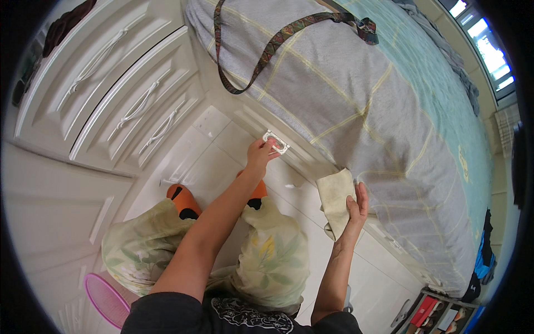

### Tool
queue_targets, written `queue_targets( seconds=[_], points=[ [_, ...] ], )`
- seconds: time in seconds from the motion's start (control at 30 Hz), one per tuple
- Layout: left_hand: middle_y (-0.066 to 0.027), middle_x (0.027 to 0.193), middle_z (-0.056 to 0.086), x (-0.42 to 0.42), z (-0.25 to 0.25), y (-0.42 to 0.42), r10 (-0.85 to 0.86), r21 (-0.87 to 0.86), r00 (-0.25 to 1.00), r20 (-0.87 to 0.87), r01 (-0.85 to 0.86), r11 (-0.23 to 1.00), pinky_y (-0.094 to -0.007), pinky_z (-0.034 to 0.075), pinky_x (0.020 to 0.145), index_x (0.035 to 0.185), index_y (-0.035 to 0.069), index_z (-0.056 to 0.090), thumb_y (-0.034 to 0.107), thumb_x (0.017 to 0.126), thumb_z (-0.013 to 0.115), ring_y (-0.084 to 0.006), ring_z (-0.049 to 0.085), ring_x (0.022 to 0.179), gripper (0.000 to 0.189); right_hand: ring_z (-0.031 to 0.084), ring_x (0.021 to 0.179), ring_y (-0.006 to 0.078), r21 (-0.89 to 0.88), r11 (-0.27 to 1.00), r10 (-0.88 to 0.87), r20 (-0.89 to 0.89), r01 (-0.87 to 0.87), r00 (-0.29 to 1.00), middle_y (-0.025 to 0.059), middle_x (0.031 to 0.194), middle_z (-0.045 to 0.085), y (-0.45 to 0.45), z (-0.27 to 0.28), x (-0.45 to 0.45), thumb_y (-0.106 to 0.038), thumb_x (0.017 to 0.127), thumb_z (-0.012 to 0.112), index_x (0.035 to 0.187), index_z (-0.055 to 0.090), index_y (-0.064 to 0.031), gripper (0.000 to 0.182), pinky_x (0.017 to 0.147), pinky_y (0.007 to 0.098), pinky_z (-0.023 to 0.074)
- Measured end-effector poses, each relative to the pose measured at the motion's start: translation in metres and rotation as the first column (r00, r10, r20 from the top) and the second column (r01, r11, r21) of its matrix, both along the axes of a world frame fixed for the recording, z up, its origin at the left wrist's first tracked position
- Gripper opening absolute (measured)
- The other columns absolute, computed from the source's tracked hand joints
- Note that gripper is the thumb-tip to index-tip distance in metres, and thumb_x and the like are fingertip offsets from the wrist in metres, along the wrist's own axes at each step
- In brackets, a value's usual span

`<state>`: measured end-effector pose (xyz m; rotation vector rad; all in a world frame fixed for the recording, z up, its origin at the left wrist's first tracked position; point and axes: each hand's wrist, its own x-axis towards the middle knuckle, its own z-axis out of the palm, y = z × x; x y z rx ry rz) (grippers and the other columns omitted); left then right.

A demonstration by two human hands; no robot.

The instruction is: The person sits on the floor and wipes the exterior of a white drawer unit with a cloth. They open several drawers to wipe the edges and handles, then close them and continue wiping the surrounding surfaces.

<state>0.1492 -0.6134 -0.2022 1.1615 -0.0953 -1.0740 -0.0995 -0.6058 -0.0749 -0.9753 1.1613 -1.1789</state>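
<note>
My left hand [260,155] reaches to the side of the bed base, its fingers hooked at a white oval pull handle [280,144]. That handle is set in the white panel [306,160] below the mattress; part of it is hidden by my fingers. Farther right, my right hand [358,204] holds a folded pale beige cloth [333,192], thumb across its face and the other fingers behind. The cloth hangs close to the grey checked bedspread [333,92], with a loose fold at its lower end.
A white cabinet with looped handles [137,104] stands at the left. A patterned strap [275,41] lies over the bed edge. Below me are orange slippers [183,200] on floor tiles [212,160]. A pink mesh basket [106,298] and an open box of items [438,313] are near the bottom.
</note>
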Motion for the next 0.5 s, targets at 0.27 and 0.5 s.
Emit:
queue_targets(
  seconds=[0.27,0.5],
  points=[
    [-0.008,0.092,0.059,-0.008,0.006,0.018,0.04,0.036,0.998,0.05,-0.042,0.998,-0.0287,0.055,0.075,0.098,-0.001,0.057,0.015,0.094,0.053,-0.016,0.061,0.084,0.018,0.054,0.115,0.0282,0.172,0.968,0.127,0.29,-0.182,0.949,0.0195,0.132,0.047,-0.02,0.019,-0.007,-0.015,0.084,0.049,0.14,0.03,0.0018,0.062,0.095,0.0353,0.0464],
    [-0.006,0.101,0.058,-0.001,0.001,0.048,-0.053,0.096,0.999,-0.002,0.053,0.994,-0.0283,0.051,0.08,0.107,0.002,0.055,0.017,0.092,0.058,-0.0135,0.058,0.091,0.021,0.052,0.117,0.0287,0.185,0.967,0.07,0.465,-0.174,0.883,0.0182,0.133,0.046,-0.021,0.025,-0.015,-0.01,0.081,0.053,0.138,0.034,0.0033,0.061,0.1,0.0368,0.0434]
  ],
)
